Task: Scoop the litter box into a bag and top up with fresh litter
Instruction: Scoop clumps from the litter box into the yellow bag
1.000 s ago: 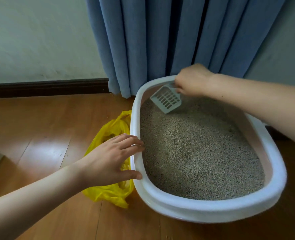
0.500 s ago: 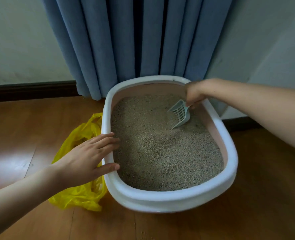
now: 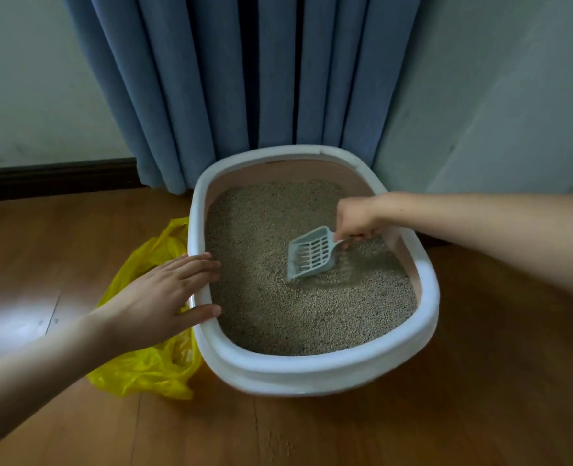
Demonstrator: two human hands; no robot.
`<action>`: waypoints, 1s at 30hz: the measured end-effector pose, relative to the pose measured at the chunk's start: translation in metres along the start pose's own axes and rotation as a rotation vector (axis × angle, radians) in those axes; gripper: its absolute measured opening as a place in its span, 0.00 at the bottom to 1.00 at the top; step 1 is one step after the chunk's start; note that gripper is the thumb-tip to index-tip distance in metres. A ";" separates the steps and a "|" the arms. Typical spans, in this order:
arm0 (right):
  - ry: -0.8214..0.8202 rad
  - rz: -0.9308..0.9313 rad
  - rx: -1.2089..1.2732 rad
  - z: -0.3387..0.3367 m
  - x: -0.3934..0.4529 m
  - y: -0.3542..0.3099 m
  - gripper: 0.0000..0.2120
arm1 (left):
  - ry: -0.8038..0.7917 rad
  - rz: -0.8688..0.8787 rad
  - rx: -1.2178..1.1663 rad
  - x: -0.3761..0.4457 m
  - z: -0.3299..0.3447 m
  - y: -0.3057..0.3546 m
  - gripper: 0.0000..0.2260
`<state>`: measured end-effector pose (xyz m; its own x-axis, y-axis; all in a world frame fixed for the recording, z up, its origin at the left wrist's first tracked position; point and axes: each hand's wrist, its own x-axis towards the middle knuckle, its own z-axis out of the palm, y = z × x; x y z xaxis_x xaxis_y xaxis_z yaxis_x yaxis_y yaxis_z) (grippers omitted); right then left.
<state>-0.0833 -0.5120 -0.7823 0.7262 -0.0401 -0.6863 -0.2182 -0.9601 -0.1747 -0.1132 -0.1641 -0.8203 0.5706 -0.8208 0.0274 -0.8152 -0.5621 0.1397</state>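
Note:
A white oval litter box (image 3: 315, 371) sits on the wooden floor, filled with grey-beige litter (image 3: 278, 314). My right hand (image 3: 355, 218) grips the handle of a pale slotted scoop (image 3: 312, 255), whose front edge digs into the litter right of the middle. My left hand (image 3: 157, 294) rests with straight fingers on the box's left rim, thumb over the edge. A crumpled yellow plastic bag (image 3: 144, 368) lies on the floor against the box's left side, partly under my left hand.
Blue curtains (image 3: 244, 79) hang right behind the box, with pale walls (image 3: 497, 95) on both sides and a dark skirting board (image 3: 53, 178) at left. Wooden floor (image 3: 312, 432) stretches in front and to the left. A few litter grains lie on the floor near the front.
My right hand has brought the scoop from the box's far edge toward the middle and pushed it into the litter. My left hand stays on the rim. The view has shifted.

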 end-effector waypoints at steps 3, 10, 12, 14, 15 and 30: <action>0.072 0.079 -0.405 -0.021 -0.023 -0.001 0.08 | -0.003 0.005 0.015 0.001 -0.001 0.000 0.33; 0.200 -0.213 -0.296 -0.023 -0.037 -0.056 0.12 | -0.021 0.012 -0.037 0.001 -0.005 0.001 0.34; 0.118 -0.252 -0.056 0.002 -0.027 -0.071 0.11 | -0.024 0.005 -0.043 -0.001 -0.007 0.002 0.35; 0.101 -0.233 0.140 0.034 -0.016 -0.081 0.11 | -0.028 0.000 -0.042 -0.001 -0.007 0.002 0.36; 0.101 -0.200 0.208 0.048 -0.012 -0.085 0.11 | -0.035 -0.003 -0.041 -0.002 -0.007 0.002 0.36; -0.072 -0.178 -0.676 0.003 -0.054 -0.003 0.17 | -0.018 -0.003 -0.048 -0.003 -0.005 0.001 0.34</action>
<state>-0.1240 -0.5065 -0.7463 0.6632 0.1294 -0.7372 0.3700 -0.9129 0.1726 -0.1155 -0.1618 -0.8152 0.5706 -0.8212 0.0093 -0.8076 -0.5591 0.1875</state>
